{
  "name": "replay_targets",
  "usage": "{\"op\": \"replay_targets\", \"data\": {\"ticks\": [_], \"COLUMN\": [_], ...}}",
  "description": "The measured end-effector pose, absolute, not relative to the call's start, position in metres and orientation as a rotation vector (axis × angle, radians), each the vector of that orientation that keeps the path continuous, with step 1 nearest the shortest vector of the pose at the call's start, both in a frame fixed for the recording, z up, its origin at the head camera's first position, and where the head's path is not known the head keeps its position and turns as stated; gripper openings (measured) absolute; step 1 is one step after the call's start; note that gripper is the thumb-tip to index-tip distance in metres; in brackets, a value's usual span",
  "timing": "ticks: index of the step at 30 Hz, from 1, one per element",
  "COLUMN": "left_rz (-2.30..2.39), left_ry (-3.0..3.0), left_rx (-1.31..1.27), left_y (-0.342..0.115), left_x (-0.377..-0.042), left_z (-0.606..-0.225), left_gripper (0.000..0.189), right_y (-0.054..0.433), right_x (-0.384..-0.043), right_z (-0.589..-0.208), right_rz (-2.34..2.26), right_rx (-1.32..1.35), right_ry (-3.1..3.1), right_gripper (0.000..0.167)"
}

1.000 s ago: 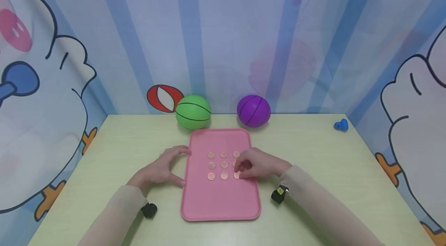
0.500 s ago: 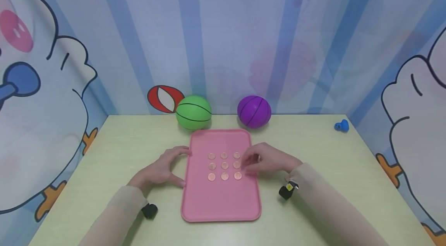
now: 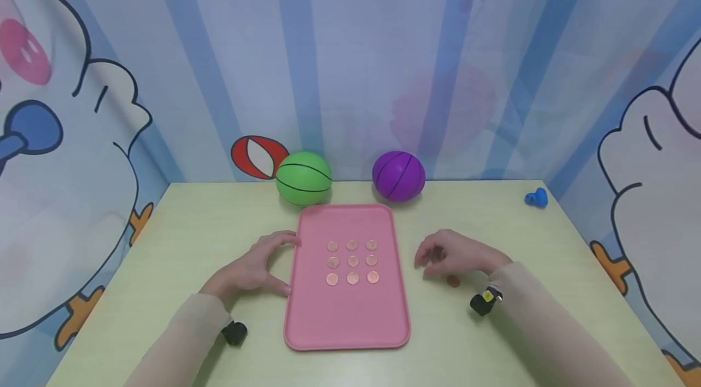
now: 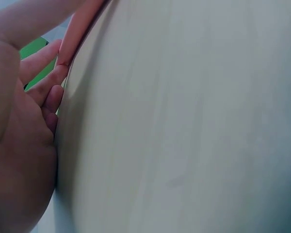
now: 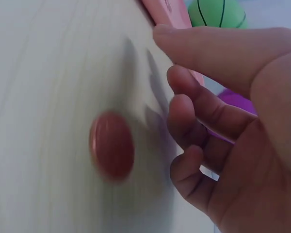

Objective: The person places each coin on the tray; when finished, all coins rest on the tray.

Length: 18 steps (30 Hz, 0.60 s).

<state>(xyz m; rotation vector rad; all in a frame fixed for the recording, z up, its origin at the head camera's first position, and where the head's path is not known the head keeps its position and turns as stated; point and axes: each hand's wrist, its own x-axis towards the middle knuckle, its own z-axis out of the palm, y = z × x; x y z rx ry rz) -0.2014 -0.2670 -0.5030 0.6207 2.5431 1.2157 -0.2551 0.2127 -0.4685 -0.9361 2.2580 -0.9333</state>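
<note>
A pink tray (image 3: 347, 320) lies on the table, bearing several copper coins (image 3: 353, 261) in three rows of three. My left hand (image 3: 249, 265) spans the tray's left rim, thumb and fingertips spread against its edge. In the left wrist view, those fingers (image 4: 46, 90) reach the pink rim. My right hand (image 3: 457, 253) hovers to the right of the tray, fingers loosely bent and nothing between them. Just below it is a copper disc like a coin (image 3: 453, 281), partly under the hand. The right wrist view has this coin (image 5: 112, 146) large and blurred, apart from the fingertips.
Behind the tray sit a green ball (image 3: 303, 178) and a purple ball (image 3: 398, 176), both with black lines. A small blue object (image 3: 537, 198) is at the table's far right corner. A printed cloth backdrop (image 3: 350, 70) rises behind the table.
My right hand has moved from the lower right coin on the tray, off over the right rim to the bare tabletop. The separate coin now shows beneath it. My left hand stays put.
</note>
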Motion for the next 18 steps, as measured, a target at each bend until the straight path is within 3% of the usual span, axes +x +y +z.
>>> {"op": "replay_targets", "data": {"ticks": [18], "left_rz": [1.231], "left_ry": [2.532], "left_rx": [0.622], "left_y": [-0.265], "left_x": [-0.2], "left_z": [-0.501], "left_gripper": [0.097], "right_y": [0.259], "right_x": [-0.247], "right_z": [-0.468], "right_rz": [-0.88], "right_rx": [-0.963], "right_ry": [2.313], "right_gripper": [0.018]}}
